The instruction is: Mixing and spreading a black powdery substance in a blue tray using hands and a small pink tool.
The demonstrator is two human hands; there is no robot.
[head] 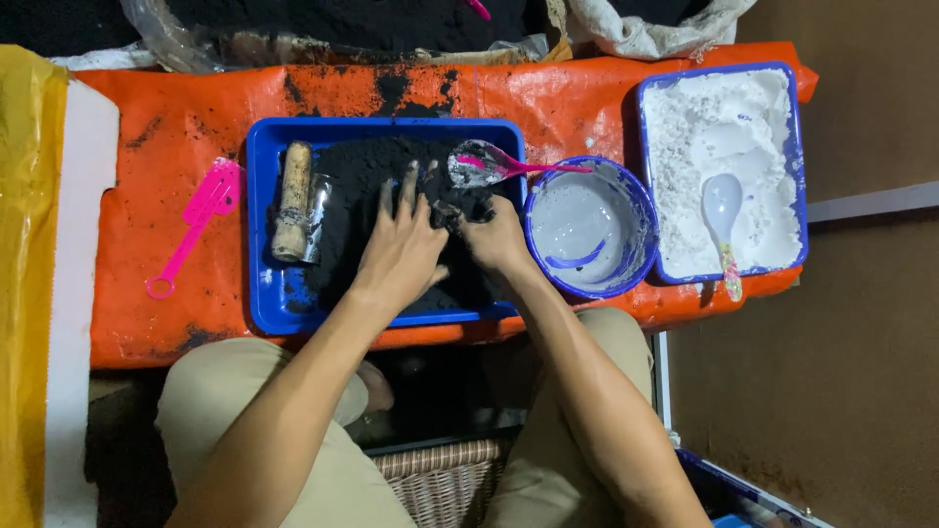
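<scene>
A blue tray point(262, 244) on an orange-covered table holds a heap of black powder point(357, 171). My left hand point(403, 244) lies flat on the powder, fingers spread and smeared black. My right hand point(492, 235) is just to its right, fingers curled around a small clump of the black powder point(447, 211) at the tray's right side. A pink spoon point(489, 162) coated in grey paste rests across the tray's rim and the blue bowl point(638, 210). A wooden cylinder point(293, 200) with a clear wrap lies in the tray's left part.
The blue bowl holds whitish paste. A second blue tray point(797, 156) at the right holds white powder and a white spoon point(722, 210). A pink spatula point(191, 227) lies left on the orange sheet point(176, 137). Bags of dark material stand behind. A wicker basket point(440, 479) sits below between my knees.
</scene>
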